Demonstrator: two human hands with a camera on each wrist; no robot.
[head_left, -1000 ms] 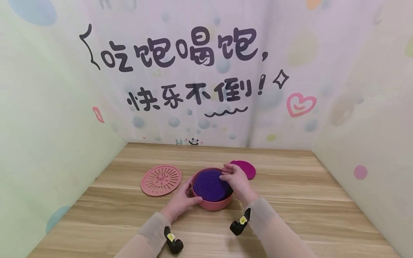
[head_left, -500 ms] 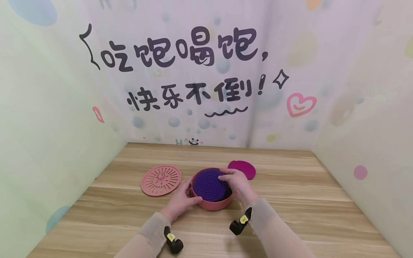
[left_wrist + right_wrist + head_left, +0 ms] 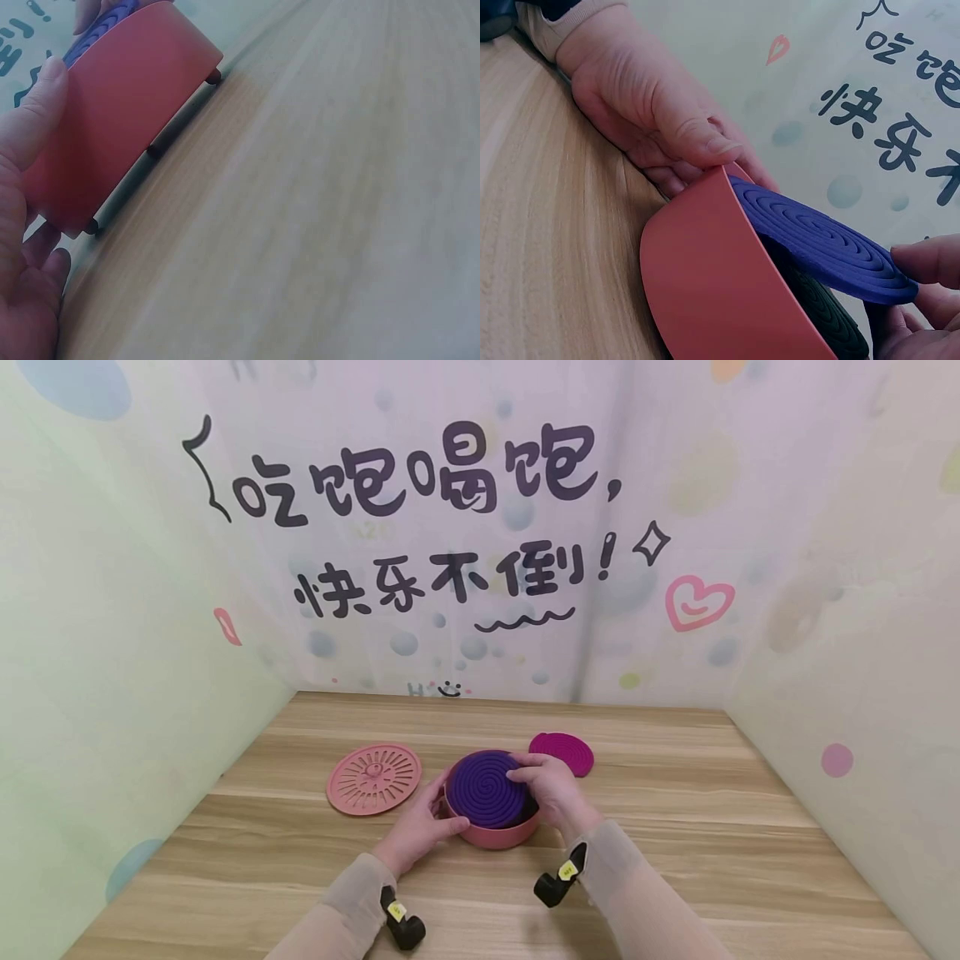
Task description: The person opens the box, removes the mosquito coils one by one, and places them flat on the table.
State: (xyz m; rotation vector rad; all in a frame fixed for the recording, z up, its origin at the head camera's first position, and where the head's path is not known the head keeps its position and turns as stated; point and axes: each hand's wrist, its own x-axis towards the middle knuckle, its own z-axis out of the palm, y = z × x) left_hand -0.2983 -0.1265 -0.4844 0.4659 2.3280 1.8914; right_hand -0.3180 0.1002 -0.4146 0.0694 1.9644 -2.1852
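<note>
A round pink mosquito coil holder (image 3: 501, 838) stands on the table, small feet showing beneath it in the left wrist view. My left hand (image 3: 418, 828) grips it from the left, thumb along its outer wall near the rim. A purple mosquito coil (image 3: 487, 789) lies tilted in its mouth, the right side raised above the rim. My right hand (image 3: 553, 787) pinches that raised edge between thumb and fingers. Under it, inside the holder, a dark green coil (image 3: 831, 319) shows in the right wrist view.
The slotted pink lid (image 3: 405, 777) rests on the wooden table (image 3: 675, 843) left of the holder. Behind my right hand lies a magenta coil (image 3: 568, 752). Printed fabric walls (image 3: 480, 652) enclose the table at the back and both sides.
The right fingers, spread over the coil's edge a second ago, have come down and closed on it. The purple coil has shifted very slightly. The left hand and holder stay in place.
</note>
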